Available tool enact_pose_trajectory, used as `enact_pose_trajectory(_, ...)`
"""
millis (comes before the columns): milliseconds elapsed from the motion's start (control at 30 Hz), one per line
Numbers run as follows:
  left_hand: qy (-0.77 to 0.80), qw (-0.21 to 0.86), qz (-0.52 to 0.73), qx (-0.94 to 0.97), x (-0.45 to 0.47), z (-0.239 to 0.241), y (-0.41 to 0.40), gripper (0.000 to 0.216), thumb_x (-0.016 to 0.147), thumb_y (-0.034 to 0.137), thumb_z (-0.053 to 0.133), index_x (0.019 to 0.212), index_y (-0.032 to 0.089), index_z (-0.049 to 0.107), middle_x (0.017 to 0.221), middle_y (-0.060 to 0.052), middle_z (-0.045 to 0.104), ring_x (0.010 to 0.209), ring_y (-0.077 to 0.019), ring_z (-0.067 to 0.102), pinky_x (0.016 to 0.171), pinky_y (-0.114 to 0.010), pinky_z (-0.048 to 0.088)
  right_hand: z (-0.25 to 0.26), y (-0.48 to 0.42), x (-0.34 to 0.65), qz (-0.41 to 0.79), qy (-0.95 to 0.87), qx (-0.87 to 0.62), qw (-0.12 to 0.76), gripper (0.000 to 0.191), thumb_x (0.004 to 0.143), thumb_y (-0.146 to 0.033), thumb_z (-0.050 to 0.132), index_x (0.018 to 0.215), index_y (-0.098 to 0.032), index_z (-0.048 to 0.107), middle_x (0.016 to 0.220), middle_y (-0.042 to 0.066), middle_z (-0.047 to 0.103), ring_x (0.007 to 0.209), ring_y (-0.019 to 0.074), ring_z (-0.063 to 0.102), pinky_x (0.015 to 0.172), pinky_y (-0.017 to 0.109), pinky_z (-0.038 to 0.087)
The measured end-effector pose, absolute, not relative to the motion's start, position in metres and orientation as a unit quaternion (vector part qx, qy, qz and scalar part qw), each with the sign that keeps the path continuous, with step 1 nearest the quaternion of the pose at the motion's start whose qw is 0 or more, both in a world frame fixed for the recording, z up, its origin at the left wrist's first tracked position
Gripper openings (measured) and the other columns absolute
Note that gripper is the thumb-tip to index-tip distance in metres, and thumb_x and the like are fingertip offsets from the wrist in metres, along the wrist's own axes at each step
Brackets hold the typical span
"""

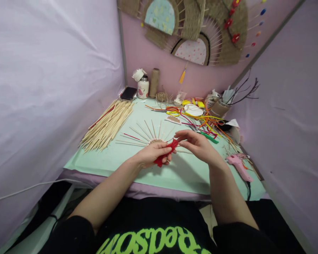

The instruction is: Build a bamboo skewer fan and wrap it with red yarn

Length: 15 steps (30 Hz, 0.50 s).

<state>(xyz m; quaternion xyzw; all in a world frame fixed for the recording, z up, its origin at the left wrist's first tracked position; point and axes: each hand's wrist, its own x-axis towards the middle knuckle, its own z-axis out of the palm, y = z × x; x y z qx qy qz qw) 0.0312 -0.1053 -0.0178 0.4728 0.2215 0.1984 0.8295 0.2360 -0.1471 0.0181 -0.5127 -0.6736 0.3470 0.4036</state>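
My left hand (159, 153) is closed around a crumpled, bright red piece (161, 159), whose exact kind I cannot make out. Its lower end sticks out beneath my fingers. At the upper end, the thumb and index finger of my right hand (194, 143) curve around the tip of the red piece. Just behind both hands lies a half-round cardboard base (157, 141) with thin sticks fanning out from it. One of those sticks is red (134, 137). My hands partly cover the base and its right-hand sticks.
A large pile of bamboo skewers (108, 123) lies left. Behind stand a phone (128, 93), a white bottle (143, 88) and a twine spool (154, 83). Coloured pipe cleaners (209, 120), green-handled pliers (208, 137) and a corded pink glue gun (240, 166) lie right.
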Motion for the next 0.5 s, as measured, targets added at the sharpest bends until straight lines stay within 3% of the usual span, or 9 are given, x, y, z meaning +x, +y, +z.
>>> enact_pose_trajectory(133, 0.254, 0.797, 0.261, 0.482, 0.039, -0.024, -0.105, 0.041, 0.071, 0.050, 0.077, 0.085, 0.014, 0.063, 0.065, -0.001, 0.062, 0.050, -0.0071, 0.051, 0.054, -0.021, 0.042, 0.000, -0.144, 0.227, 0.367, -0.599, -0.547, 0.455, 0.031, 0.084, -0.037, 0.062, 0.108, -0.017, 0.064, 0.097, 0.007, 0.071, 0.082, 0.0156, 0.066, 0.075, 0.031, 0.054)
enact_pose_trajectory(333, 0.297, 0.711, 0.277, 0.574, 0.044, -0.037, -0.104, 0.047, 0.077, 0.060, 0.066, 0.073, 0.015, 0.056, 0.060, 0.002, 0.055, 0.043, -0.0050, 0.043, 0.045, -0.020, 0.035, -0.015, -0.139, 0.206, 0.403, -0.567, -0.545, 0.469, 0.044, 0.070, -0.031, 0.075, 0.111, -0.018, 0.063, 0.085, 0.000, 0.067, 0.071, 0.0127, 0.062, 0.070, 0.028, 0.051)
enact_pose_trajectory(500, 0.329, 0.704, 0.260, 0.573, 0.049, -0.048, -0.101, 0.051, 0.073, 0.065, 0.065, 0.084, 0.016, 0.054, 0.062, 0.005, 0.052, 0.040, -0.0032, 0.033, 0.040, -0.019, 0.026, -0.022, -0.132, 0.209, 0.447, -0.551, -0.508, 0.488, 0.026, 0.071, -0.030, 0.073, 0.093, -0.018, 0.069, 0.073, -0.002, 0.064, 0.066, 0.0121, 0.059, 0.067, 0.027, 0.048)
